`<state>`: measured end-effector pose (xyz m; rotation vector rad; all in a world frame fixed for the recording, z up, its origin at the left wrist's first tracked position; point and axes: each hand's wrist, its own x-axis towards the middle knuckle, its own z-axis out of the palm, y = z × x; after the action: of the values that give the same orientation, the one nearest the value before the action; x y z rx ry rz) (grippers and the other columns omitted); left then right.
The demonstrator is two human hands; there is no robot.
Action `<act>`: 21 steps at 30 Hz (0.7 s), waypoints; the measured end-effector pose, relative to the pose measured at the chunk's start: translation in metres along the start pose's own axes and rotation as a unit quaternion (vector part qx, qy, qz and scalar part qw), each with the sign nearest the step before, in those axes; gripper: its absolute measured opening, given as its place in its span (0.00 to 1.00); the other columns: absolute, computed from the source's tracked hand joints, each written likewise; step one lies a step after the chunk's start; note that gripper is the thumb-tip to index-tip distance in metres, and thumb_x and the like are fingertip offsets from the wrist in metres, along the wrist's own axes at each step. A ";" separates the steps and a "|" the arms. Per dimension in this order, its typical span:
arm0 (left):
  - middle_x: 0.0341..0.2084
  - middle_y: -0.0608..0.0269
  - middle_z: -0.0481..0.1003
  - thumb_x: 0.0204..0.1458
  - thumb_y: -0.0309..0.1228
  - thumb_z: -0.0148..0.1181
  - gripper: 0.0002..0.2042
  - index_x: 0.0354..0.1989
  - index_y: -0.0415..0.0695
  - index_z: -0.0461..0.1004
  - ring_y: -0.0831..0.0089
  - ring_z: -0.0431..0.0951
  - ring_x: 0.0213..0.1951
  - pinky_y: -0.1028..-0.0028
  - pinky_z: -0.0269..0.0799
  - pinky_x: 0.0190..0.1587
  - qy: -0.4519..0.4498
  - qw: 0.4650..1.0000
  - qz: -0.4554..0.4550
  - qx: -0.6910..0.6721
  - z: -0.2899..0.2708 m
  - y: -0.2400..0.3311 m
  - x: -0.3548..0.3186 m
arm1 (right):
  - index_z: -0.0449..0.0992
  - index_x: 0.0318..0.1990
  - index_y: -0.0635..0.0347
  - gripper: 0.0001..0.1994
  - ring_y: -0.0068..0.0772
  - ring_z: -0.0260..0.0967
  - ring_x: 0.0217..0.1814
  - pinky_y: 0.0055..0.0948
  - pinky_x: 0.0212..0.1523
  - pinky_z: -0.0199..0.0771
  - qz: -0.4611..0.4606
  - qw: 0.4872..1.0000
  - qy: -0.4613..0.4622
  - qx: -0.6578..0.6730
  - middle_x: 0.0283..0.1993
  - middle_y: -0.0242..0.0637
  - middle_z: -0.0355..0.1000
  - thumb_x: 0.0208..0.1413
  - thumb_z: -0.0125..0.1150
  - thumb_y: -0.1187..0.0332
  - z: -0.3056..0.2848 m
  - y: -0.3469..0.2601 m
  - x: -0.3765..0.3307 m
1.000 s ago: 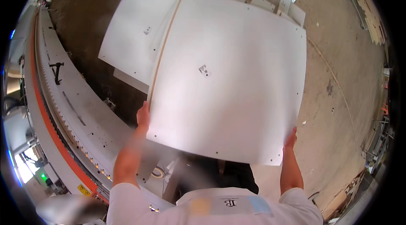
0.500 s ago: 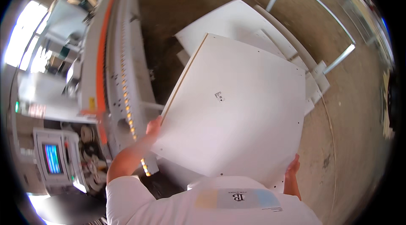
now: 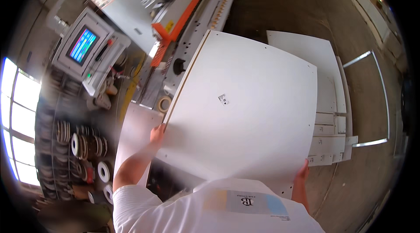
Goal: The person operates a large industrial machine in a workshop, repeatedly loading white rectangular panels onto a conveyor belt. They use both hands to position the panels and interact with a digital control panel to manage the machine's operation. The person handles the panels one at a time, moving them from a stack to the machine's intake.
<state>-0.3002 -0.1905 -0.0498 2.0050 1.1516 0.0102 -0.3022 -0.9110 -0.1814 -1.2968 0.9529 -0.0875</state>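
Note:
A large white panel [image 3: 249, 115] is held out in front of my chest, its face up. Small dark holes dot its edges, and a little printed label [image 3: 223, 100] sticks near its middle. Along its left side runs a bare brown edge [image 3: 186, 77]. My left hand [image 3: 158, 134] grips that left edge near the corner, fingers closed and partly tucked under. Toward the near right corner, my right hand [image 3: 302, 171] is closed on the opposite edge; most of its fingers are hidden beneath the panel.
A long machine with an orange strip [image 3: 192, 3] stretches ahead on the left, with a control screen [image 3: 82, 45] beside it. Tape rolls [image 3: 103, 171] fill racks at the lower left. To the right are stacked white boards [image 3: 326, 101] and a metal frame [image 3: 385, 97].
My view has turned left with the panel still in both hands. The machine, screen and stacked boards have shifted rightward in view, and the tape racks have come into sight.

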 end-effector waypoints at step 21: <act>0.64 0.53 0.68 0.55 0.40 0.63 0.26 0.62 0.44 0.70 0.54 0.66 0.67 0.51 0.59 0.68 0.040 0.851 0.462 0.248 -0.142 -0.136 -0.066 | 0.78 0.54 0.67 0.26 0.36 0.76 0.51 0.37 0.51 0.76 0.042 0.963 -0.207 -0.167 0.51 0.41 0.78 0.63 0.59 0.50 0.104 0.047 -0.184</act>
<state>-0.4901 -0.1130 -0.0173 2.8692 0.1101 0.3155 -0.3733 -0.7146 -0.1243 -1.5052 0.6746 0.4131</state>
